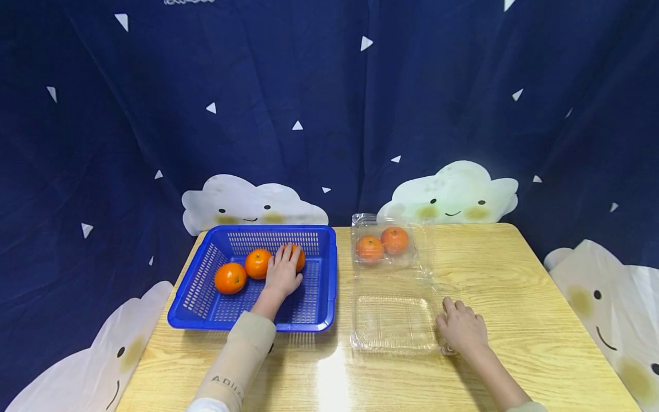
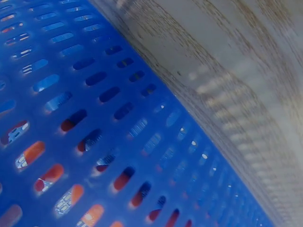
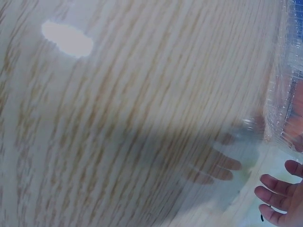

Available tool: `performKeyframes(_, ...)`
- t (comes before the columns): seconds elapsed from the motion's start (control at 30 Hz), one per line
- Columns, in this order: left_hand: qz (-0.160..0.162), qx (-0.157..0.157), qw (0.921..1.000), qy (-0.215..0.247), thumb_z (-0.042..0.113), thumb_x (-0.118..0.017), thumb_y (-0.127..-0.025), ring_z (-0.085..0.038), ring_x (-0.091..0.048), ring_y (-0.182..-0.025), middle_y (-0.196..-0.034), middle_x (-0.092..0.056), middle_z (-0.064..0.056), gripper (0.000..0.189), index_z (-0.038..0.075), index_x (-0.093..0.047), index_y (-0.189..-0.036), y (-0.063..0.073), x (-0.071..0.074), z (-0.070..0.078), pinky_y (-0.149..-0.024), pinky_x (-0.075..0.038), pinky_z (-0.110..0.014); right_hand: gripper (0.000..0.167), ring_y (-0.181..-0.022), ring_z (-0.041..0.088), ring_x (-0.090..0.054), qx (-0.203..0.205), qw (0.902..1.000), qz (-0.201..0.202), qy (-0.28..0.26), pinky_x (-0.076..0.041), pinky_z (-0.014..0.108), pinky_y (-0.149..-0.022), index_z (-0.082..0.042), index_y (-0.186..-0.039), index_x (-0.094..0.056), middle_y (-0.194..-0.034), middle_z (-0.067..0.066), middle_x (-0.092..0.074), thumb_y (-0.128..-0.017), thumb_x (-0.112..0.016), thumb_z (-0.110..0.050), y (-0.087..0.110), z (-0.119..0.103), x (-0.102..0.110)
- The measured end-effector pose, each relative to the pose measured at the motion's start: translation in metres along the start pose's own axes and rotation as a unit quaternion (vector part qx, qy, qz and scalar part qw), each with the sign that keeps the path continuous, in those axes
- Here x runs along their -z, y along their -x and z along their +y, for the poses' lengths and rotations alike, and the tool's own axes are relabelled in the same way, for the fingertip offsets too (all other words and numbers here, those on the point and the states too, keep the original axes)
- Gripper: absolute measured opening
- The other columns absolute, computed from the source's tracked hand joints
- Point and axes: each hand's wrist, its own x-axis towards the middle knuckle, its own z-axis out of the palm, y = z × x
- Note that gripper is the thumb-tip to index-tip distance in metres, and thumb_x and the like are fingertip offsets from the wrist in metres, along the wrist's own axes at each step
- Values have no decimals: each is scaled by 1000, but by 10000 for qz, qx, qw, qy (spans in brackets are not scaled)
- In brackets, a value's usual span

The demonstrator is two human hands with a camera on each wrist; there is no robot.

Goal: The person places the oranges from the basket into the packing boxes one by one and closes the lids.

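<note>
In the head view, my left hand [image 1: 283, 277] reaches into a blue plastic basket [image 1: 329, 286] and grips an orange [image 1: 300, 258] from above, covering part of it. Two more oranges lie to its left in the basket, a middle one [image 1: 258, 264] and a left one [image 1: 230, 278]. My right hand [image 1: 463, 329] is at the right edge of a clear plastic clamshell box [image 1: 393, 323], its fingers loosely bent. The right wrist view shows these fingers [image 3: 277, 191] apart, with nothing visible between them. Two oranges [image 1: 394, 240] sit in the far half of the clear plastic.
A wooden table [image 1: 489, 257] carries the basket and the box side by side. Behind it hangs a dark blue curtain [image 1: 329, 86] with white triangles and clouds. The left wrist view mostly shows the basket's slotted wall [image 2: 104, 132].
</note>
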Motion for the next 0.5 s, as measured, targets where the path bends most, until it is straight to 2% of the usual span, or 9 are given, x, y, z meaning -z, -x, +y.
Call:
performKeyframes(0.33,-262,81,9996,88,22,-66,-79,-36,-20,-135,-147,-25,-15,70,12,-34,-141,-4,-3,-1,-103,-23,-55,39,-92,44,-52,-84,9999,-117,-73,-41,59,-74,2,-118,-47,-108,26,-53,-90,-48,-25,0,0,0)
performKeyframes(0.5,-176,102,9996,186,20,-68,-77,-39,-21,-133,-145,-27,-17,68,11,-38,-138,-3,-5,-1,-102,-26,-56,39,-89,42,-54,-30,9999,-85,-95,-43,57,-72,3,-117,-48,-105,25,-54,-89,-49,-24,0,0,0)
